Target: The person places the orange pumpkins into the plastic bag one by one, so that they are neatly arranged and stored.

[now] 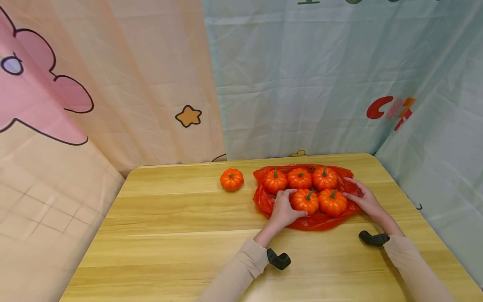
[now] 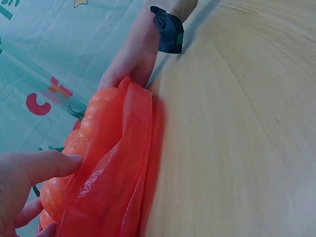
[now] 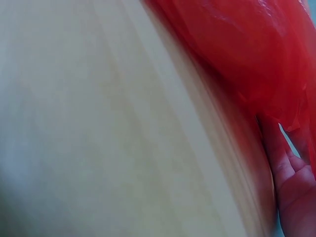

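Five small orange pumpkins with green stems sit in an opened red plastic bag, three behind and two in front. My left hand holds the front-left pumpkin, fingers behind it and thumb at its front. In the left wrist view, that thumb lies against a pumpkin beside the bag's red side. At the bag's right edge, my right hand reaches in with fairly straight fingers, near the front-right pumpkin. The bag covers part of the right hand in the right wrist view.
Another orange pumpkin stands on the wooden table, left of the bag. Printed curtains hang behind the table and along its right side. A black wrist-worn device is on each arm.
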{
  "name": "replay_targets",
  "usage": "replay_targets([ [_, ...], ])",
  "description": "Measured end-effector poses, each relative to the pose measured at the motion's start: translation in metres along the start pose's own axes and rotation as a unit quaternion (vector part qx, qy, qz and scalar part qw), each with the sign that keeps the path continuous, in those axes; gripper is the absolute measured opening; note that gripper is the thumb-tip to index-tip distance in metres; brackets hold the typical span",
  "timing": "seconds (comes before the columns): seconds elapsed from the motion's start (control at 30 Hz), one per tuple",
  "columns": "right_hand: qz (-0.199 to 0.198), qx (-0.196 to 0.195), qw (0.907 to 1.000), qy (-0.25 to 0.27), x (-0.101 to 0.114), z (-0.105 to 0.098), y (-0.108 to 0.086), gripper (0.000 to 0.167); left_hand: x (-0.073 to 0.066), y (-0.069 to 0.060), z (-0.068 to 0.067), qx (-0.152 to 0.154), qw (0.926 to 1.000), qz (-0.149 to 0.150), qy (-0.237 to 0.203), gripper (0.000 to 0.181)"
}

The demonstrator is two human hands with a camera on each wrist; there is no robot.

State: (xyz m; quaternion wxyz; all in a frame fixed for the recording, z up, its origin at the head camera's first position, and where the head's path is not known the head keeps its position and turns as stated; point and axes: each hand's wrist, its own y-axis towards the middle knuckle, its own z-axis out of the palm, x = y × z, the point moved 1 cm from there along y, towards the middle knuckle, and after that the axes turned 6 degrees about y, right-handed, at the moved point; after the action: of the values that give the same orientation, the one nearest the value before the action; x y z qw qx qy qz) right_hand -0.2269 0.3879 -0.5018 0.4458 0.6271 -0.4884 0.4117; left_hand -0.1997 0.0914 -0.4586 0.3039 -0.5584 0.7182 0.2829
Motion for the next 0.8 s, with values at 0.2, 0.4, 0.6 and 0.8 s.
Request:
replay_targets([
  [0.2,0.000,0.000,1.0000,-0.003,0.0010,0.0003,-0.0001,0.056,0.0018,-0.0019,-0.0004,-0.005,1.0000,0.001,0.003,0.064],
  [0.4,-0.007,0.003,0.9999,0.010,0.0008,0.0009,0.0000,0.055,0.0034,-0.0030,0.0008,-0.006,1.0000,0.003,0.001,0.064],
  [0.6,-0.018,0.006,0.9997,0.013,-0.0006,-0.0002,0.0008,0.054,0.0037,-0.0051,0.0014,-0.008,0.9998,0.013,-0.011,0.063],
  [0.8,-0.020,0.006,0.9997,0.010,-0.0006,-0.0005,0.0006,0.054,0.0027,-0.0059,-0.0015,-0.004,0.9996,0.021,-0.017,0.061],
])
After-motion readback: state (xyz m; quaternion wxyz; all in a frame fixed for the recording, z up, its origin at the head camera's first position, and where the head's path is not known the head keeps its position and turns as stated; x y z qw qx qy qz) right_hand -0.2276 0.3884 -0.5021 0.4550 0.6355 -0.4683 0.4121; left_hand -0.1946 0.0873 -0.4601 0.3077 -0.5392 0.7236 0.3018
